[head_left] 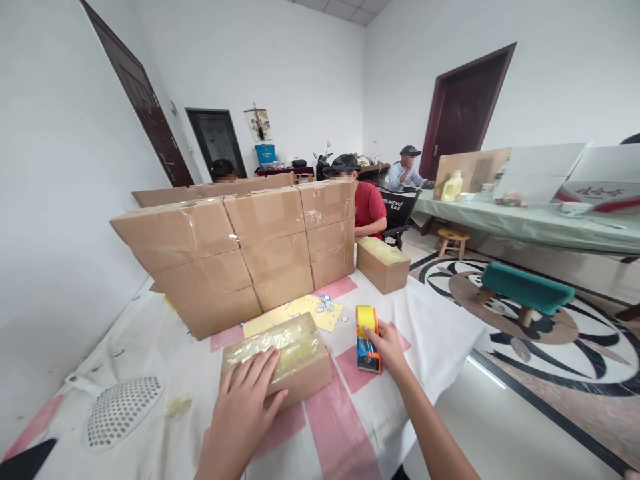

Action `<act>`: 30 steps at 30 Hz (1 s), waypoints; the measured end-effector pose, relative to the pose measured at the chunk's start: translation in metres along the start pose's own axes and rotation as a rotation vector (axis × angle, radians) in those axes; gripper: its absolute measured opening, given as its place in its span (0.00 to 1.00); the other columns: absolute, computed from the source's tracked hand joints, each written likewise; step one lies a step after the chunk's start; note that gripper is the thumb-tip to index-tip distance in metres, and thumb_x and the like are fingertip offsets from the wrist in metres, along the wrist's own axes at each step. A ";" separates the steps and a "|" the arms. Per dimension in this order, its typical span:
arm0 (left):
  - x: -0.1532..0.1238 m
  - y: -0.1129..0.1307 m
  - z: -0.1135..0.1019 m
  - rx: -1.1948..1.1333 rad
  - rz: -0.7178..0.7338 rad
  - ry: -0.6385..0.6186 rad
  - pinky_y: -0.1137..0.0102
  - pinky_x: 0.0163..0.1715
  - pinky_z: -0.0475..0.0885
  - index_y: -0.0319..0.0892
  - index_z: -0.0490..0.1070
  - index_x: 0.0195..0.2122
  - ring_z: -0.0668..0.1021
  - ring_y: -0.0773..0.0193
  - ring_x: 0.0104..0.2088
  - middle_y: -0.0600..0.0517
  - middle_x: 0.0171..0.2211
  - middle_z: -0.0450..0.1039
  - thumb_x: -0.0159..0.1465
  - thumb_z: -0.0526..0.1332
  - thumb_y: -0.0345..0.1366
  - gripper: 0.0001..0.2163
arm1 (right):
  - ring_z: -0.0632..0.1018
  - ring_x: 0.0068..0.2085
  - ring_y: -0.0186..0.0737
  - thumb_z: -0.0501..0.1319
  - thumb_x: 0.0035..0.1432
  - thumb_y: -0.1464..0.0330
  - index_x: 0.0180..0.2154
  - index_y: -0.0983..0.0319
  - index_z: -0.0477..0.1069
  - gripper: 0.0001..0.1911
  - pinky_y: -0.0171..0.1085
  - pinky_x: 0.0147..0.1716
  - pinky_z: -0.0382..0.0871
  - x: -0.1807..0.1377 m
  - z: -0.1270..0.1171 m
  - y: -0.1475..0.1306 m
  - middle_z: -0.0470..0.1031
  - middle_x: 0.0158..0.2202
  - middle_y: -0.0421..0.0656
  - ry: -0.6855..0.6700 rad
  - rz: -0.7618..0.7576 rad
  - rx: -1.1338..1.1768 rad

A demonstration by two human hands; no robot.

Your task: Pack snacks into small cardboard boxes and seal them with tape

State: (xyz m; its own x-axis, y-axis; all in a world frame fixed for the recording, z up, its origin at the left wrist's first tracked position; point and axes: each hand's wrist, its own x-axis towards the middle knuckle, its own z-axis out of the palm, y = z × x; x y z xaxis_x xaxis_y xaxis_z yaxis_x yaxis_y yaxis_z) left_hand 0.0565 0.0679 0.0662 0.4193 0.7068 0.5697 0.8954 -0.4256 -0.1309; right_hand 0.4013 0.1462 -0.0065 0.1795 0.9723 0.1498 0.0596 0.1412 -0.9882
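Observation:
A cardboard box point(307, 377) lies on the table in front of me, its top covered with shiny yellowish packing tape. My left hand point(253, 383) rests on the near left part of that box, fingers stretched over the top and thumb along the front side. To the right of the box, my right hand point(386, 343) grips a tape dispenser point(369, 360), blue and orange with a yellow roll in it. The dispenser is apart from the box, over the pink and white tablecloth point(345, 427).
Stacked cardboard boxes point(270, 247) form a wall behind the taped box. Another taped box point(385, 267) stands at the table's far right corner. A white perforated fly swatter point(123, 410) lies at left. Beyond sit a person in red point(370, 203) and another in light blue point(405, 175).

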 end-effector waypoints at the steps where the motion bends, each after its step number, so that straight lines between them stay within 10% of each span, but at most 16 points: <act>1: 0.001 0.000 0.001 -0.015 -0.013 -0.021 0.56 0.56 0.61 0.43 0.72 0.61 0.76 0.49 0.54 0.47 0.58 0.77 0.64 0.62 0.39 0.23 | 0.82 0.37 0.52 0.65 0.52 0.42 0.40 0.63 0.75 0.31 0.41 0.33 0.75 -0.001 0.001 0.000 0.82 0.36 0.50 0.006 -0.002 -0.009; 20: 0.009 -0.002 -0.002 -0.007 0.016 0.164 0.54 0.67 0.52 0.45 0.74 0.58 0.77 0.50 0.55 0.48 0.52 0.81 0.67 0.62 0.45 0.20 | 0.83 0.44 0.58 0.66 0.58 0.48 0.46 0.66 0.80 0.29 0.47 0.42 0.78 -0.012 0.010 0.002 0.83 0.46 0.55 -0.037 -0.028 -0.005; 30: -0.010 0.109 -0.004 -0.641 -0.159 -0.010 0.60 0.41 0.75 0.41 0.79 0.50 0.75 0.53 0.42 0.43 0.40 0.74 0.71 0.56 0.42 0.15 | 0.82 0.32 0.46 0.62 0.60 0.44 0.37 0.60 0.81 0.26 0.41 0.33 0.78 -0.095 0.044 -0.035 0.83 0.33 0.48 0.065 -0.100 0.182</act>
State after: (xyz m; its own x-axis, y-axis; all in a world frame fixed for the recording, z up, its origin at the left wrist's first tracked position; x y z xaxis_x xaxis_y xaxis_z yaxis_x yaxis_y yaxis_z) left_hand 0.1491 0.0122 0.0501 0.2930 0.7927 0.5345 0.6815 -0.5653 0.4647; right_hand 0.3393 0.0567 0.0123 0.2448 0.9386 0.2432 -0.0971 0.2733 -0.9570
